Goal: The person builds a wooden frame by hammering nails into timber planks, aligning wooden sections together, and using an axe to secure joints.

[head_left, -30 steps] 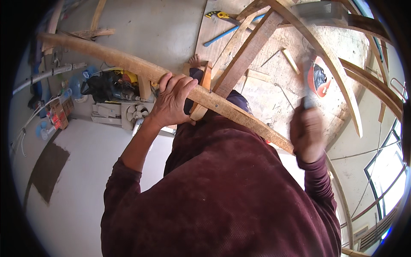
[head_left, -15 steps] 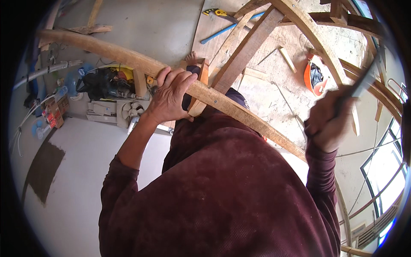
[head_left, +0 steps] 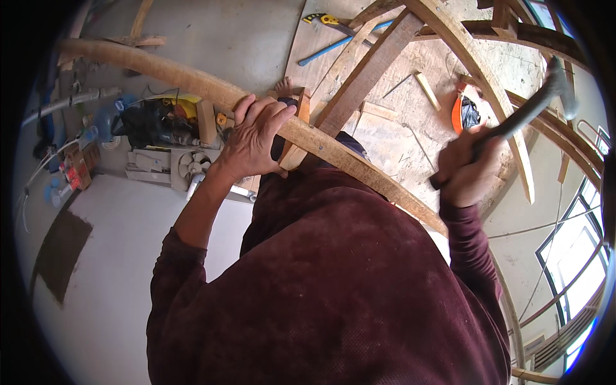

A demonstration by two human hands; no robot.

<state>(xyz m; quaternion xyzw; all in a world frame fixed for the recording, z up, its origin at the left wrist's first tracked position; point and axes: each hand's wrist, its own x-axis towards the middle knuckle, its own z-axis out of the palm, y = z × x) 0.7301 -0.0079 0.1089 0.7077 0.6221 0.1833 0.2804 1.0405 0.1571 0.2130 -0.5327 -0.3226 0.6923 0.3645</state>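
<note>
My left hand [head_left: 258, 136] is closed over a long wooden beam [head_left: 359, 165] that slants across in front of my body, from the far left down to the right. A nail head [head_left: 321, 148] shows on the beam, right of that hand. Under the beam, an upright wooden plank [head_left: 372, 74] and a shorter wood piece [head_left: 296, 144] meet it. My right hand [head_left: 471, 165] is raised at the right, gripping a hammer [head_left: 526, 112] by its dark handle. The hammer's head [head_left: 564, 90] is up and away from the beam, and the hand is slightly blurred.
Curved wooden framing [head_left: 465, 54] arches over the right side. A handsaw [head_left: 330, 21], a blue bar [head_left: 343, 49] and an orange helmet [head_left: 459, 112] lie beyond the beam. Left are a black bag [head_left: 151, 122], a fan [head_left: 191, 168] and cardboard boxes [head_left: 78, 168].
My right hand has moved left and a little lower, and the hammer, blurred before, now shows its shape. My left hand keeps its hold on the beam.
</note>
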